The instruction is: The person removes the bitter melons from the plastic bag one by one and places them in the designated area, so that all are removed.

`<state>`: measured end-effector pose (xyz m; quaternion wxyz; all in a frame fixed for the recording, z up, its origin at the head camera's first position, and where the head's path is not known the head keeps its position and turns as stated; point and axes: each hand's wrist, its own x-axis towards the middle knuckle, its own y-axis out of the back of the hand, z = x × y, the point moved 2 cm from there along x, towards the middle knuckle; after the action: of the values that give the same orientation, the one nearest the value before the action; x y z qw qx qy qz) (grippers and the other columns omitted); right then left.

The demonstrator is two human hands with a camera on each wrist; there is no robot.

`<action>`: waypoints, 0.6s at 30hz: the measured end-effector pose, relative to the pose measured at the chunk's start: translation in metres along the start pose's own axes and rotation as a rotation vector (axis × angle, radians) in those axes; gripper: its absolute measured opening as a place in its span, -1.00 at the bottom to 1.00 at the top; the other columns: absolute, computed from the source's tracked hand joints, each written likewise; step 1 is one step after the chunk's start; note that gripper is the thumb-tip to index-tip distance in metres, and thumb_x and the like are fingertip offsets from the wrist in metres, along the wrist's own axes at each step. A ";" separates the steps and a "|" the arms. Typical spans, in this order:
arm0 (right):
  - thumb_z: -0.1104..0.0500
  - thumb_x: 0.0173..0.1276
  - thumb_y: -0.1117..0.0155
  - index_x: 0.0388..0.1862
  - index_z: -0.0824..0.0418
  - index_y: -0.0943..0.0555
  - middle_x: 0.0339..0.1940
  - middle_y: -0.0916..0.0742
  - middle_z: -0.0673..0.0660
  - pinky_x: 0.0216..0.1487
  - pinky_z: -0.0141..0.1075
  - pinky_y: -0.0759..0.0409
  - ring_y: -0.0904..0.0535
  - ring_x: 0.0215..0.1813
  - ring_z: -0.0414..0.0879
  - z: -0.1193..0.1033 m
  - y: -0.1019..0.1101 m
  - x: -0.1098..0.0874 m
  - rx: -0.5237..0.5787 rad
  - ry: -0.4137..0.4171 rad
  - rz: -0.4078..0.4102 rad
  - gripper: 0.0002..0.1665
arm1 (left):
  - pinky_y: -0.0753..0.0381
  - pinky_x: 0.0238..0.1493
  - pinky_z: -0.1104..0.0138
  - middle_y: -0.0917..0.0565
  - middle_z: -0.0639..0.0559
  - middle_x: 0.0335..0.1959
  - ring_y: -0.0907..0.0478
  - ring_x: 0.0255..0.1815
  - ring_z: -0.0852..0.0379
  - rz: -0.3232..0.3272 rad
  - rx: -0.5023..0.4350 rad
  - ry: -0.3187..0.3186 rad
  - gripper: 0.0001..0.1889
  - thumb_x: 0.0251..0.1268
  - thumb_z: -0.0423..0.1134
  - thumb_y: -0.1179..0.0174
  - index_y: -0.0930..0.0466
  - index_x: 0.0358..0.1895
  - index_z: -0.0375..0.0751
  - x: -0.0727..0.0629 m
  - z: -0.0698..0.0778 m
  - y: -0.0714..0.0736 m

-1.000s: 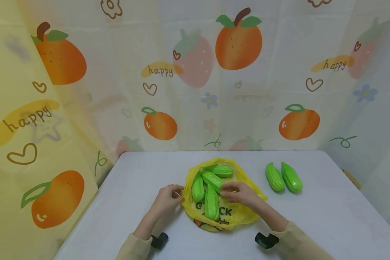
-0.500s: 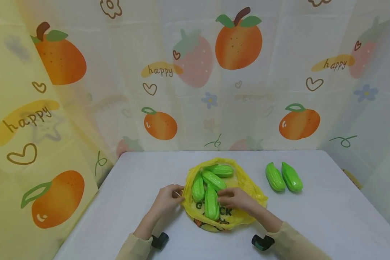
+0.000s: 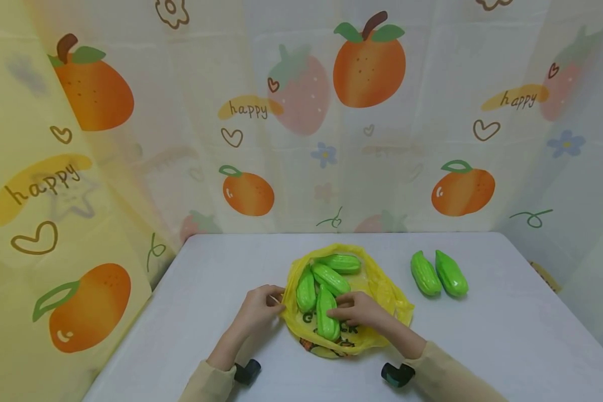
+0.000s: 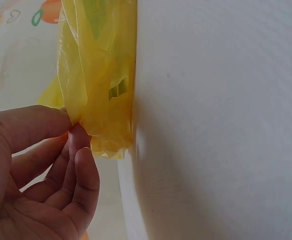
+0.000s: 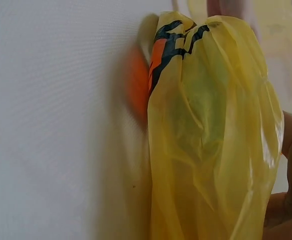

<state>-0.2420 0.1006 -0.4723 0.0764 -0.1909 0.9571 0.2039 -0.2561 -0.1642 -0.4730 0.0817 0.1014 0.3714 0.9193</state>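
Four gourds (image 3: 330, 279) lay in the yellow bag (image 3: 382, 290); my left hand (image 3: 258, 307) pinched its rim (image 3: 290, 279); my right hand (image 3: 364, 309) touched one, grip unclear.

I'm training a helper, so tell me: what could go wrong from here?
The left grip pinches only the edge of the thin yellow bag, which might slip or tear. The right grip reaches into the bag and could snag its side when withdrawn. The green vegetables inside lie close together, so moving one may shift others.
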 end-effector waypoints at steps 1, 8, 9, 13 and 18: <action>-0.03 0.14 -0.42 0.21 0.47 -0.42 0.00 -0.67 0.30 -0.17 -0.15 -0.67 -0.68 -0.12 0.03 0.000 -0.001 0.000 -0.003 -0.001 0.001 -0.19 | -0.56 -0.33 0.37 -0.65 0.04 -0.30 -0.56 -0.33 0.20 0.000 0.002 0.000 -0.67 0.07 -0.35 -0.31 -0.64 -0.02 -0.24 0.000 0.000 0.000; 0.01 0.13 -0.43 0.21 0.52 -0.40 -0.03 -0.67 0.31 -0.25 -0.16 -0.68 -0.69 -0.17 0.01 0.000 -0.004 0.002 0.017 -0.003 0.002 -0.17 | -0.56 -0.33 0.36 -0.65 0.03 -0.30 -0.56 -0.32 0.20 -0.001 0.002 0.003 -0.67 0.07 -0.35 -0.31 -0.64 -0.03 -0.25 0.000 0.001 0.000; 0.02 0.13 -0.43 0.21 0.53 -0.39 -0.03 -0.67 0.31 -0.25 -0.16 -0.68 -0.69 -0.16 0.01 -0.001 -0.004 0.002 0.023 -0.004 -0.001 -0.17 | -0.56 -0.32 0.36 -0.65 0.03 -0.30 -0.56 -0.32 0.20 -0.001 0.001 0.004 -0.67 0.07 -0.35 -0.31 -0.64 -0.03 -0.25 0.000 0.002 0.001; 0.07 0.15 -0.42 0.24 0.54 -0.35 0.02 -0.64 0.33 -0.23 -0.14 -0.68 -0.67 -0.10 0.04 -0.002 -0.004 0.002 0.058 -0.017 -0.020 -0.18 | -0.56 -0.32 0.36 -0.66 0.03 -0.30 -0.56 -0.33 0.19 0.002 -0.007 0.004 -0.67 0.07 -0.36 -0.31 -0.64 -0.02 -0.25 0.000 0.002 0.001; 0.11 0.17 -0.40 0.27 0.57 -0.30 0.08 -0.58 0.37 -0.21 -0.11 -0.68 -0.63 -0.02 0.10 -0.003 -0.006 0.000 0.098 -0.038 -0.049 -0.16 | -0.57 -0.34 0.40 -0.66 0.02 -0.32 -0.57 -0.35 0.21 0.007 -0.003 -0.006 -0.68 0.07 -0.37 -0.31 -0.64 -0.03 -0.25 0.000 0.002 0.000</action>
<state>-0.2400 0.0945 -0.4716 0.1088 -0.2064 0.9594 0.1585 -0.2557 -0.1631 -0.4721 0.0795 0.1052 0.3692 0.9200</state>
